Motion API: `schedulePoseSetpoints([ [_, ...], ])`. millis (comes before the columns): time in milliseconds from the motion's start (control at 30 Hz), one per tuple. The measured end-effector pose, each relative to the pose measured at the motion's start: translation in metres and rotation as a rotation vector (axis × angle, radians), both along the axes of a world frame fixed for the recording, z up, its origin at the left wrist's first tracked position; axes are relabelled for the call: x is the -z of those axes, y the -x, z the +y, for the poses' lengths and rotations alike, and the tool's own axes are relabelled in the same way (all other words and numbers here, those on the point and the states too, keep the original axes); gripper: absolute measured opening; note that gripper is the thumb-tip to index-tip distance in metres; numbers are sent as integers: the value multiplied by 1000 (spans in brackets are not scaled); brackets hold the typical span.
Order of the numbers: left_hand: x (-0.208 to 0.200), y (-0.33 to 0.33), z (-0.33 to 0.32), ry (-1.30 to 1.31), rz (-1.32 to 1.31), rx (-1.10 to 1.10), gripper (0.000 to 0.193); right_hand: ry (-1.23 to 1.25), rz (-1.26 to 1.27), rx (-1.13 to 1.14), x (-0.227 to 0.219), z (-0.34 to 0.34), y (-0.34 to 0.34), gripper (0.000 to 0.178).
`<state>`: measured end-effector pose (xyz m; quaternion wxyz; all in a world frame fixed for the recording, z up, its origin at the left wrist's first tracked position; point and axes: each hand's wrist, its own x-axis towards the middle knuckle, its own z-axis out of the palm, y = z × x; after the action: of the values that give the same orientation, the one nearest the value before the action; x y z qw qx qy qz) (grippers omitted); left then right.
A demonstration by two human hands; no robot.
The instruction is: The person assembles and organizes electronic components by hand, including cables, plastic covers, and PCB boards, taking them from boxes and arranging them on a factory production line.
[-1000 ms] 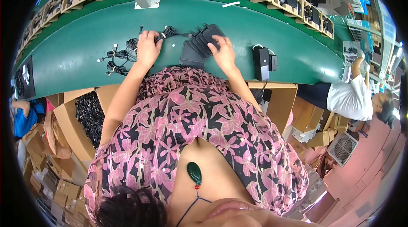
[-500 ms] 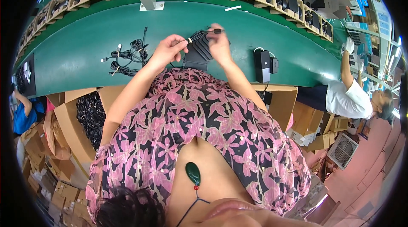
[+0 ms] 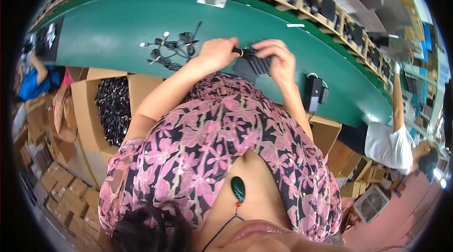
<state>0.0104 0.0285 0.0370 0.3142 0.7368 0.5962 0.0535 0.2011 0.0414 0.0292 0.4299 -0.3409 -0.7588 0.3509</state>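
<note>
The left hand point(image 3: 218, 53) pinches a thin black cable point(image 3: 239, 52) that runs sideways to the right hand point(image 3: 278, 58), whose fingers curl over a black ribbed pack point(image 3: 252, 66) on the green bench point(image 3: 118, 30).

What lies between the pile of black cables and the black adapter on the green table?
Head view: the left hand, right hand and black tray they hold.

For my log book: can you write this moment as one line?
left hand: grips black cable bundle | right hand: on black pouch | loose cables: left, on green belt
</note>
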Motion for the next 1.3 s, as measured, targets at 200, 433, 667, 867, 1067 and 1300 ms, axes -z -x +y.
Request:
schedulePoseSetpoints([
  [200,16,2,-15,-113,-74,51,27,79,-285,73,-16,-16,21,23],
  [433,14,0,-10,296,-1159,-331,25,568,-341,194,16,-19,17,25],
  [667,36,-13,-31,559,-1296,-391,40,737,-132,198,12,-24,31,30],
  [867,43,0,-22,1022,-1203,-145,28,-242,-578,-115,-9,-24,20,53],
  [1067,53,6,-23,735,-1053,-337,30,-27,-773,-146,7,-27,5,47],
  [1300,91,72,-26,-498,91,-342,19,321,-340,570,10,57,-46,35],
])
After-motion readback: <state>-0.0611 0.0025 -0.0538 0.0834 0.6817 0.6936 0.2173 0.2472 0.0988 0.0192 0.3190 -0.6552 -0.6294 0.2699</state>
